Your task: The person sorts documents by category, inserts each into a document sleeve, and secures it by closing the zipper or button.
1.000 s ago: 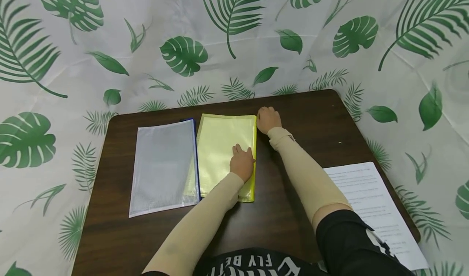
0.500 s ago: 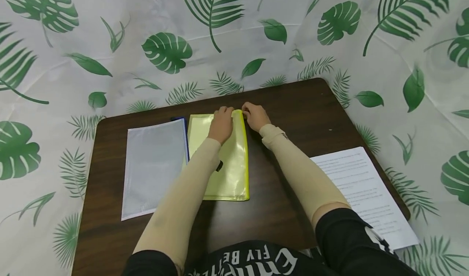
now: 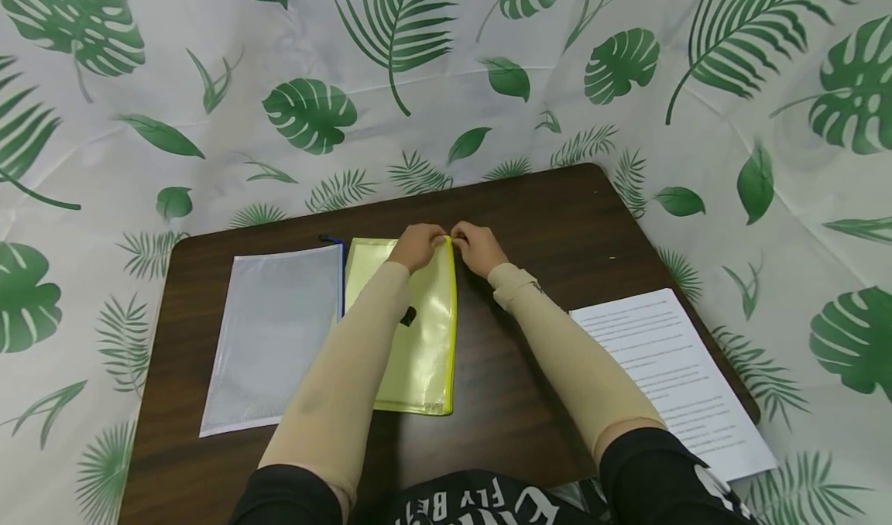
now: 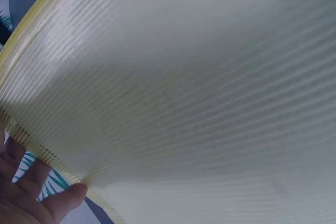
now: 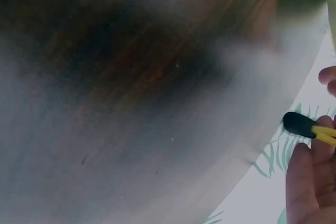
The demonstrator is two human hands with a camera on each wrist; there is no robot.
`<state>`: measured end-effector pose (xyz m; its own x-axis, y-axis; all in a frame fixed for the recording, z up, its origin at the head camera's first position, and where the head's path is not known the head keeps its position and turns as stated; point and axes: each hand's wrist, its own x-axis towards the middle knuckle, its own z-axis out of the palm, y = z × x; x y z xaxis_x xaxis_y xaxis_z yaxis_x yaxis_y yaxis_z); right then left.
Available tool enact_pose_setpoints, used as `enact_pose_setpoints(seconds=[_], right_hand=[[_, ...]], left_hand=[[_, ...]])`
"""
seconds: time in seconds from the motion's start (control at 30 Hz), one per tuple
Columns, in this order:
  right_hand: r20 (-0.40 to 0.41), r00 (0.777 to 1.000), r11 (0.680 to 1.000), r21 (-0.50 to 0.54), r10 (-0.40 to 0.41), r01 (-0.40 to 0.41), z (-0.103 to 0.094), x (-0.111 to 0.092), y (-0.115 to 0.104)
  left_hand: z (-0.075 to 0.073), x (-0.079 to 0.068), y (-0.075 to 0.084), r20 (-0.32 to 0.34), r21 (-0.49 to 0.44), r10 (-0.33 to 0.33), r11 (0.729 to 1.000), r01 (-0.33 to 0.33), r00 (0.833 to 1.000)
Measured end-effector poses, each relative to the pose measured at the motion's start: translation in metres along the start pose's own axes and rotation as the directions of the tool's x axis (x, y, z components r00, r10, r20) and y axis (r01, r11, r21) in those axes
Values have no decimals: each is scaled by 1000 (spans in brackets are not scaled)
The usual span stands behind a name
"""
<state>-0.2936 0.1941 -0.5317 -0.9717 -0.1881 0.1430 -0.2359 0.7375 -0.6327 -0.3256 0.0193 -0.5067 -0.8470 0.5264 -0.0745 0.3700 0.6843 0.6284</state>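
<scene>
A yellow-tinted zipper document pouch [image 3: 421, 362] lies flat on the table, its bright yellow zipper edge on the right. At its top right corner my left hand [image 3: 416, 248] pinches the top edge. In the left wrist view the thumb [image 4: 67, 200] presses on the ribbed sheet, with fingers behind it. Just right of that corner, my right hand [image 3: 478, 250] holds the end of the zipper. A black zipper pull [image 5: 299, 124] on a yellow cord lies at the right fingers [image 5: 303, 182] in the right wrist view.
A clear zipper pouch [image 3: 272, 331] with a blue edge lies left of the yellow one. Printed sheets [image 3: 662, 378] lie at the right side of the dark wooden table [image 3: 509, 409]. A leaf-patterned cloth [image 3: 446, 60] hangs behind.
My left hand has moved up from the middle of the yellow pouch's right side to its top corner. The right hand stays by that corner, now close to the left hand.
</scene>
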Motion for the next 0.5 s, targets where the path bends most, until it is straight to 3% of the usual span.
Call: enact_pose_setpoints(seconds=[0.17,0.33,0.5], right_hand=[[26,999,999,-37,18,-17,-1,-6,-4],[51,999,993,-115,1,5,0,-15,-15],[129,992,985,-173,11,11,7,-33,-19]], left_hand=[[-3,-1,1,-30,-24,0,1000,-1,1000],[-5,-2,0,-60,-64,-62,996,58,996],[-4,-5,-2,-64,-146,-114,984,104,991]])
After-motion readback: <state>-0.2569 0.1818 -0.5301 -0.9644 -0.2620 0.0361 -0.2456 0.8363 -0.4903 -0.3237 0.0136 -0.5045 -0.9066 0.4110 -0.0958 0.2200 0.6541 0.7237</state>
